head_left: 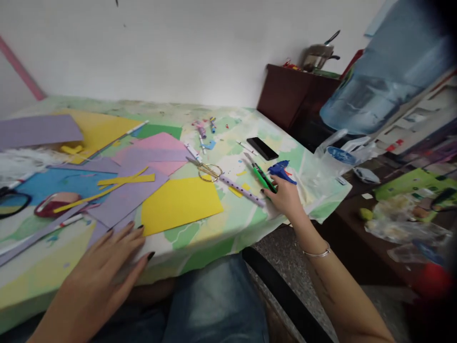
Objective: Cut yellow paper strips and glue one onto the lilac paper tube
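Note:
My right hand (285, 194) has its thumb and fingers closed on the green and black handle of a utility knife (261, 177), whose blade points away from me. Just behind those fingers lies a blue glue gun (280, 169). A purple strip with dark dots (243, 190) is close to the knife, and gold-handled scissors (209, 172) touch its far end. My left hand (107, 264) rests flat, fingers stretched, at the table's near edge. Its fingertips meet the purple sheets (124, 205), beside a yellow sheet (182, 204). Yellow strips (124, 180) lie across the purple paper.
A patterned cloth covers the table (193, 236). A black phone (263, 148), markers (193, 151) and a pink sheet (157, 147) lie farther back. Black-handled scissors (14, 202) are at the left. A large water bottle (378, 85) and a plastic cup (335, 164) stand at the right.

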Available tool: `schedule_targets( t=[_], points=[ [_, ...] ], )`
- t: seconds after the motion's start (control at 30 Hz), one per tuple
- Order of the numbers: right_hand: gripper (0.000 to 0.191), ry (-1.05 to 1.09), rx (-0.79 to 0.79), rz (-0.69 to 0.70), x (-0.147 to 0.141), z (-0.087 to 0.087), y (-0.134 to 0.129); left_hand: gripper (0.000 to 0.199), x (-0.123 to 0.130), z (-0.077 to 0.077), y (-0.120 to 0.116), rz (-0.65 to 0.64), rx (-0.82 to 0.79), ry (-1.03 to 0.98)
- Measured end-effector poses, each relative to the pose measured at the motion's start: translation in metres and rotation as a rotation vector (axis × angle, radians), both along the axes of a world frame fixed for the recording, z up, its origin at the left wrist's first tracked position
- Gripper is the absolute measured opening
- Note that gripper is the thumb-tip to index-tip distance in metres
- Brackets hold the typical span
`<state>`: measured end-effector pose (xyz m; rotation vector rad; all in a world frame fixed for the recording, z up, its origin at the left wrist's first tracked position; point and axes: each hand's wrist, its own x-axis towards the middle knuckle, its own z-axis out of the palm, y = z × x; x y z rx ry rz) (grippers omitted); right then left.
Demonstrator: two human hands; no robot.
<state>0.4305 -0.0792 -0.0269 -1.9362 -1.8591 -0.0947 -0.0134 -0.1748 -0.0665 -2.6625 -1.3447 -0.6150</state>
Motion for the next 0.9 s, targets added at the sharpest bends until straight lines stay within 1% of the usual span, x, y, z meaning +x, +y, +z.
schedule_targets(
  t=[0.07, 0.13, 0.17, 0.2, 0.27, 0.3, 0.33, 0.4, 0.47, 0.53, 0.6, 0.7, 0.8, 0.9],
  points=[
    [0.025, -0.031, -0.014, 0.022, 0.002, 0.002, 0.001, 0.042, 0.018, 0.017, 0.017, 0.037, -0.007, -0.051],
    [0.025, -0.047, -0.01, 0.03, 0.005, 0.008, -0.003, 0.04, 0.039, 0.033, 0.039, -0.064, -0.037, -0.054],
    [0.027, -0.049, -0.002, 0.031, 0.007, 0.012, -0.007, 0.044, 0.05, 0.04, 0.051, -0.128, -0.072, -0.011],
    [0.03, -0.046, 0.013, 0.031, 0.01, 0.016, -0.014, 0.051, 0.059, 0.046, 0.063, -0.158, -0.136, 0.065],
    [0.037, -0.035, 0.036, 0.052, 0.017, 0.023, -0.034, 0.06, 0.073, 0.052, 0.083, -0.228, -0.25, 0.187],
    [0.038, -0.02, 0.046, 0.089, 0.02, 0.025, -0.047, 0.062, 0.077, 0.053, 0.091, -0.244, -0.302, 0.237],
    [0.038, 0.029, 0.067, 0.171, 0.023, 0.026, -0.06, 0.064, 0.079, 0.052, 0.097, -0.25, -0.326, 0.266],
    [0.038, 0.099, 0.047, 0.296, 0.03, 0.024, -0.087, 0.067, 0.079, 0.048, 0.103, -0.277, -0.346, 0.303],
    [0.038, 0.114, -0.007, 0.342, 0.036, 0.017, -0.109, 0.067, 0.074, 0.044, 0.104, -0.332, -0.338, 0.31],
    [0.038, 0.131, -0.025, 0.346, 0.04, 0.007, -0.122, 0.065, 0.07, 0.04, 0.104, -0.387, -0.326, 0.305],
    [0.036, 0.158, -0.033, 0.355, 0.041, -0.002, -0.127, 0.064, 0.068, 0.039, 0.104, -0.4, -0.319, 0.298],
    [0.035, 0.19, -0.049, 0.372, 0.039, -0.009, -0.126, 0.063, 0.07, 0.039, 0.105, -0.377, -0.319, 0.295],
    [0.037, 0.2, -0.051, 0.378, 0.034, -0.011, -0.124, 0.063, 0.072, 0.04, 0.104, -0.364, -0.316, 0.293],
    [0.037, 0.192, -0.062, 0.379, 0.03, -0.009, -0.126, 0.063, 0.073, 0.04, 0.103, -0.356, -0.321, 0.294]
  ],
)
